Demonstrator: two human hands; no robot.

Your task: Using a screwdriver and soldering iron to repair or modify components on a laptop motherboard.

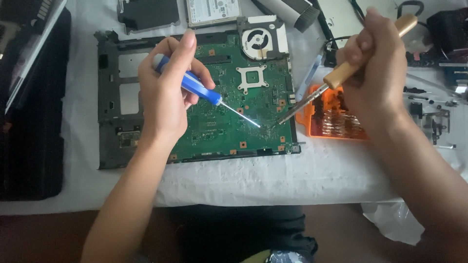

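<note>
The left hand (pixel 168 90) is wrapping its fingers around a small screwdriver (pixel 204 91) with a glossy blue plastic handle, a pale rounded cap and a thin bright steel shaft. The shaft is slanting down to the right, its tip resting on the green motherboard (pixel 229 117). The right hand (pixel 373 68) is clenching the smooth, pale wooden handle of a soldering iron (pixel 341 73), whose dull metal barrel is angling down to the left. Its point is meeting the board just beside the screwdriver tip, near the board's lower right corner.

The motherboard is lying flat in a matte black plastic laptop chassis (pixel 109 122), dotted with tiny components, copper-ringed screw pads and a square grey socket frame. A round cooling fan (pixel 256 40) in a metal housing is sitting at the board's upper right edge. All of this is resting on the table (pixel 292 180), which is covered with a wrinkled white cloth.

Just right of the board, partly hidden behind the right wrist, an orange plastic bit case (pixel 324 122) is holding rows of small metal bits. A silver hard drive (pixel 213 10) and a dark metal bracket (pixel 148 13) are lying at the far edge. Loose small metal parts (pixel 436 119) are scattered to the far right.
</note>
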